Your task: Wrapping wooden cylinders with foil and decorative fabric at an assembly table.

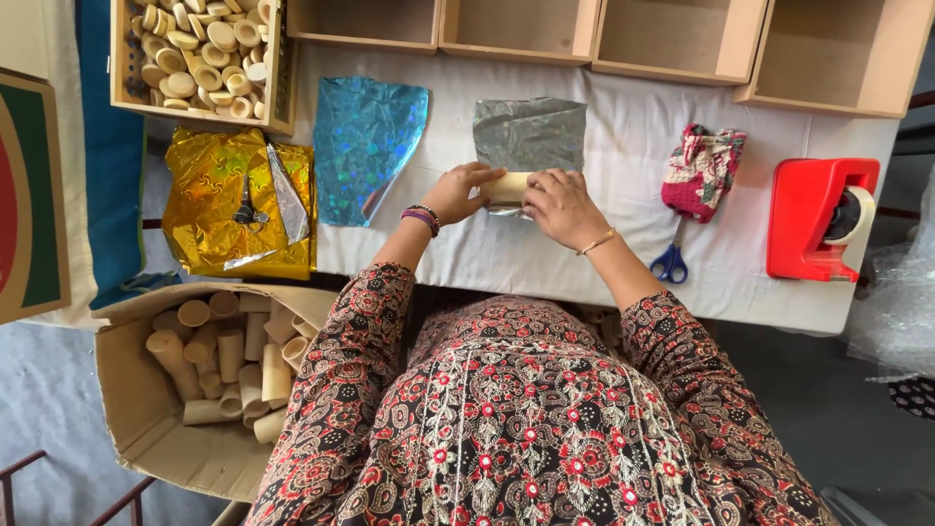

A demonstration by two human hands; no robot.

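Note:
A pale wooden cylinder (506, 187) lies across the near edge of a silver foil sheet (531, 131) on the white table (623, 253). My left hand (458, 193) grips the cylinder's left end. My right hand (560, 206) covers its right end, fingers curled over the piece and the foil beneath it. Both wrists wear bracelets. The middle of the cylinder shows between the two hands.
A blue holographic foil sheet (365, 146) and crumpled gold foil (239, 205) lie to the left. Blue-handled scissors (670, 261) under a patterned cloth (701, 166) and a red tape dispenser (818, 219) sit right. A cardboard box of wooden cylinders (229, 365) stands lower left; wooden trays (682, 39) line the far edge.

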